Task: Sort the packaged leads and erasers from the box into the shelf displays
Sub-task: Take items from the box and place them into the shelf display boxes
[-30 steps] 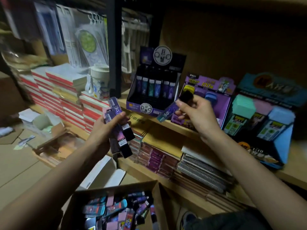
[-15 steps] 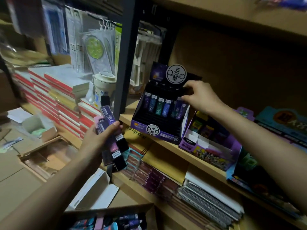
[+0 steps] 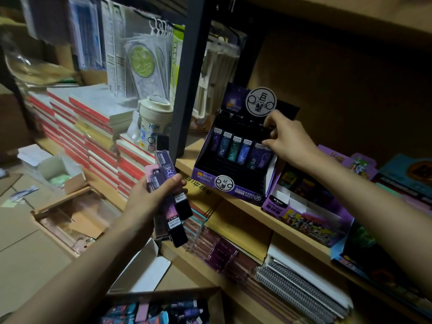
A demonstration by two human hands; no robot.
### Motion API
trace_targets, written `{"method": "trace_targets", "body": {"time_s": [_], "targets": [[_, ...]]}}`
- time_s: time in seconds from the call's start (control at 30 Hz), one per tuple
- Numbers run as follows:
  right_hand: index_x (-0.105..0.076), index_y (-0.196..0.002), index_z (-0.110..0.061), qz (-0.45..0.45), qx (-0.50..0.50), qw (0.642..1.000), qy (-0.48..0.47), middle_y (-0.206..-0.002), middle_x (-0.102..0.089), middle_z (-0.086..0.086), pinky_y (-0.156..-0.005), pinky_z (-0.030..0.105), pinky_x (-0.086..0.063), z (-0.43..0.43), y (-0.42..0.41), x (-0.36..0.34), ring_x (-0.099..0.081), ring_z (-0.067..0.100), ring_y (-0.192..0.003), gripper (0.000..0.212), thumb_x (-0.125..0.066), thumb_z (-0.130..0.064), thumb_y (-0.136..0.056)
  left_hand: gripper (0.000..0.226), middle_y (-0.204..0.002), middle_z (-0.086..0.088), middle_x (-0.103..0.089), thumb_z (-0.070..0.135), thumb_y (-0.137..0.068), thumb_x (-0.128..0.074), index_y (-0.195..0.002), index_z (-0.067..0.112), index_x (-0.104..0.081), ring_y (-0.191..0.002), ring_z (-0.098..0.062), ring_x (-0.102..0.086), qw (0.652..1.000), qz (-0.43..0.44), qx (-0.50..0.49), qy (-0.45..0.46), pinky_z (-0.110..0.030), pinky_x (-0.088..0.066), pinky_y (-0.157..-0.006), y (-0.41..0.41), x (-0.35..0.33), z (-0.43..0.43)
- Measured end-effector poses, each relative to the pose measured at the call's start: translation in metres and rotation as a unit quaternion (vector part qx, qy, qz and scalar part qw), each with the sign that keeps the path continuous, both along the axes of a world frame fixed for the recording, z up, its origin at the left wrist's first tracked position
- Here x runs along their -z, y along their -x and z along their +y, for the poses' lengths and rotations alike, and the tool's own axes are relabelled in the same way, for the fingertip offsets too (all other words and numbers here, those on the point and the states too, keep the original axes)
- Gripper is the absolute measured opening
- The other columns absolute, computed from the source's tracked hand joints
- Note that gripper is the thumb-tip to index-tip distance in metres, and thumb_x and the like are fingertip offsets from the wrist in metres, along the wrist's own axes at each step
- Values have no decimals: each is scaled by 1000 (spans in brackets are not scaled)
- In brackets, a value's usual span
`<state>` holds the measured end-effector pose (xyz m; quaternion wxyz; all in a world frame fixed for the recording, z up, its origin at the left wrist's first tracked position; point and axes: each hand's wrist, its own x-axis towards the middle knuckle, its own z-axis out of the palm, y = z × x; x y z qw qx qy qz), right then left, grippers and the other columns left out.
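**Item: slim plastic lead packs, purple, pink and black, with white end labels.**

Handling: We judge each pack light, rigid and smooth-skinned, so likely to slide when several are held fanned. The best hold is across the long flat faces near the middle, with the label end leading into a slot.

Location: The packs are below and left of the purple-and-black cardboard lead display, fanned in the left hand. Its fingers wrap the back of the bundle and its thumb presses the front.

Right hand: It is at the display's upper right corner, with thumb and curled fingers pinching what looks like one dark pack at a back slot. We cannot tell how deep the pack sits.

Count:
- In the display: six packs upright in one row, with the front tiers bare.
- In the left hand: at least four, though overlap hides any more.
- In the brown cardboard box, well below the display: a mixed heap too jumbled to count.
- Purple cardboard eraser display, touching the lead display's right side: one.
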<state>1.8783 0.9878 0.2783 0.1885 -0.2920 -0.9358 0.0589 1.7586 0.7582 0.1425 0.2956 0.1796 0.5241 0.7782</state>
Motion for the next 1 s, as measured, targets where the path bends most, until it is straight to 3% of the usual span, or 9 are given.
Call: {"method": "trace_targets", "body": {"time_s": [0.2,0.33,0.43,0.5,0.57,0.7,0.8,0.93,1.0], "targets": [[-63,-111,-8,-45,-11,986,-161,-111,-57,13,-84,41,-43,5,0,5,-48,30,-107,24,-63,-16,-87,41,-95,-4,-74,33,-74,-68,-109,13,-60,-82,-15,-72,1000,-1,16,0,-26,-55,-63,-3,1,2],[-62,-120,-12,-75,5,982,-171,-121,-52,10,-92,38,-36,6,0,1,-40,28,-116,31,-58,-20,-90,47,-95,-6,-74,32,-72,-69,-110,8,-59,-81,-16,-71,999,-9,30,-17,-26,-56,-63,-6,-1,1],[-59,-123,-15,-27,1,985,-169,-123,-49,9,-97,38,-32,-9,-4,2,-38,27,-118,32,-55,-21,-92,45,-93,-5,-75,34,-68,-70,-106,10,-60,-80,-14,-72,999,-9,35,-25,-23,-55,-60,-8,-4,-1],[-62,-116,-15,36,-36,995,-83,-115,-54,7,-94,35,-38,-31,-9,7,-46,22,-111,26,-55,-21,-92,44,-94,-5,-75,34,-68,-70,-105,13,-60,-81,-15,-72,999,-7,38,-23,-24,-56,-61,-8,-5,-3],[-66,-105,-18,51,-94,990,89,-103,-62,1,-85,29,-44,-63,-14,20,-56,15,-97,17,-56,-24,-92,43,-94,-4,-75,36,-68,-70,-104,14,-60,-83,-15,-72,999,-5,44,-20,-25,-57,-64,-9,-6,-4],[-67,-89,-18,25,-134,917,376,-81,-68,-4,-63,13,-45,-124,-19,60,-61,-1,-71,16,-58,-31,-90,42,-94,-6,-74,32,-72,-69,-106,9,-61,-83,-15,-71,998,-19,49,-29,-26,-56,-65,-11,-8,-5],[-64,-97,-11,25,-109,871,479,-85,-69,2,-62,15,-47,-141,-17,84,-65,5,-73,18,-63,-27,-88,41,-92,-7,-74,27,-73,-69,-107,5,-62,-83,-15,-71,998,-28,42,-41,-26,-57,-66,-13,-9,-4],[-57,-91,-8,118,-67,824,550,-83,-67,11,-56,16,-48,-139,-17,87,-64,14,-70,3,-60,-7,-89,39,-86,-7,-73,28,-72,-68,-104,6,-61,-77,-17,-71,998,-25,50,-37,-26,-57,-64,-16,-9,-3],[-55,-93,-6,168,-60,825,536,-81,-66,11,-54,15,-48,-131,-21,80,-63,13,-68,4,-56,-2,-90,38,-86,-7,-72,27,-74,-68,-104,5,-60,-76,-17,-70,997,-28,64,-46,-26,-56,-65,-17,-9,-1]]}}
